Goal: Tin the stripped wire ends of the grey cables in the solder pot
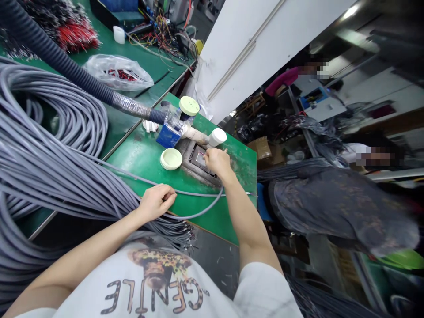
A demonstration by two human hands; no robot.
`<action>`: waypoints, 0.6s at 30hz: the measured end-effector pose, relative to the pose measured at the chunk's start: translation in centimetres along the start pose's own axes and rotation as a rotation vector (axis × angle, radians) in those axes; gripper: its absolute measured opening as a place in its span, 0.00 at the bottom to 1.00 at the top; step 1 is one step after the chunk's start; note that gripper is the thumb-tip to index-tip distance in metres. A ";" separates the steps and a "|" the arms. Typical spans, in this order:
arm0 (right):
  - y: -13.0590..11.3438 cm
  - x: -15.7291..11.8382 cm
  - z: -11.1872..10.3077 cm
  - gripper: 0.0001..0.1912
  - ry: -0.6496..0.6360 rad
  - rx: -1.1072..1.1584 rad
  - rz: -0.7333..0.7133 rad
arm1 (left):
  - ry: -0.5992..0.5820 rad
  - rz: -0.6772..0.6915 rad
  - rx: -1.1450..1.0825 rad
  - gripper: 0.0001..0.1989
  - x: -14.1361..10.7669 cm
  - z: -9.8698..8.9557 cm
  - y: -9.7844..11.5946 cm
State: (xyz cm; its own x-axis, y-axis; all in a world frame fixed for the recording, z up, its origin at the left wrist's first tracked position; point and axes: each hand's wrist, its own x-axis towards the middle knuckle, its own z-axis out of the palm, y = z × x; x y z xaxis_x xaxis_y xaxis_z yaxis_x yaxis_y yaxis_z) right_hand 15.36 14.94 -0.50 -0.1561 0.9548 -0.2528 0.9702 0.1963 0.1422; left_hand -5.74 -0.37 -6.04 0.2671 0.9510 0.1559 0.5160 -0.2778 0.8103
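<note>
My right hand (217, 162) is closed over the right part of a small solder pot (201, 160), fingers pinched together; the grey cable's end near them is hidden. A loop of grey cable (202, 212) curves up under my right wrist. My left hand (157, 201) rests at the green table's front edge, fingers curled over grey cable (188, 193). Left of the pot sits an open pale green round tin (171, 159). A white round container (217, 137) stands just behind my right hand.
Thick bundles of grey cable (66, 176) cover the left side. A dark corrugated hose (82, 81) runs to a blue box (168, 135). Behind it is a pale green lid (189, 106). A bag of small red pieces (119, 73) lies further back. A person (341, 203) is at the right.
</note>
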 end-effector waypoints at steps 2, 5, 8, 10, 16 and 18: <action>0.2 0.3 0.9 0.14 -0.015 -0.020 0.022 | -0.001 0.001 0.004 0.07 0.0 0.1 -0.1; 0.3 0.7 1.7 0.15 -0.017 -0.036 0.031 | 0.001 -0.002 0.009 0.08 0.0 0.1 -0.1; 0.4 1.1 2.3 0.16 -0.020 -0.047 0.026 | 0.000 -0.005 0.008 0.08 0.0 0.2 -0.1; 0.4 1.3 2.6 0.15 -0.022 -0.056 0.021 | 0.001 -0.002 0.008 0.08 0.0 0.3 -0.2; 0.2 1.5 3.0 0.16 -0.033 -0.073 0.022 | -0.004 0.006 0.004 0.09 0.0 0.3 -0.2; 0.1 1.5 3.1 0.16 -0.031 -0.059 0.016 | -0.004 0.008 0.007 0.09 0.0 0.3 -0.2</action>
State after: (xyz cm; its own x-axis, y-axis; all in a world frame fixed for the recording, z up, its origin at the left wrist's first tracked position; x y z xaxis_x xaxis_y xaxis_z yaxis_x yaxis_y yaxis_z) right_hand 15.79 15.69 -3.83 -0.1344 0.9508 -0.2791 0.9596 0.1951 0.2027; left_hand -5.62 -0.37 -6.32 0.2746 0.9481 0.1600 0.5198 -0.2864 0.8048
